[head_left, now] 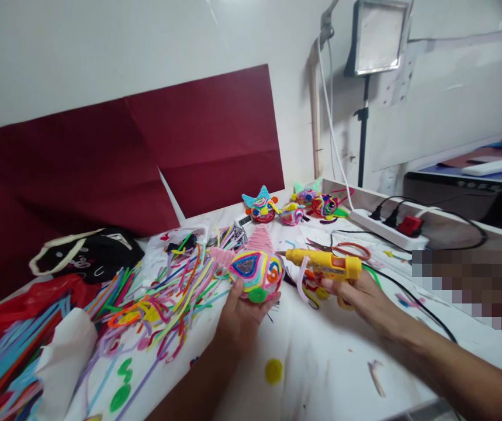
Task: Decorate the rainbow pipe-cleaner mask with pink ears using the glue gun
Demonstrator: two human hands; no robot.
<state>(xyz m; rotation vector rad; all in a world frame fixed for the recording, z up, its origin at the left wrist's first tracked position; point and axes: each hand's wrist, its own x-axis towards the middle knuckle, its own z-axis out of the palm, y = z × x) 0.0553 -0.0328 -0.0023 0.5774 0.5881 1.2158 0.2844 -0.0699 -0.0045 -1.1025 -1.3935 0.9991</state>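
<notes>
My left hand [238,316] cups a round, many-coloured pipe-cleaner figure [254,270] with pink pointed ears, lifted just above the white table cover [321,356]. My right hand [362,299] grips a yellow hot glue gun [323,264], its nozzle pointing left toward the figure, a short gap away. A pink pipe-cleaner loop hangs beneath the gun.
Loose pipe cleaners [163,292] in many colours lie heaped to the left, by a black bag [88,254]. Three finished figures [292,207] stand at the back. Orange-handled scissors [347,250], a white power strip [386,229] and black cables lie at the right. A lamp stand [362,134] rises behind.
</notes>
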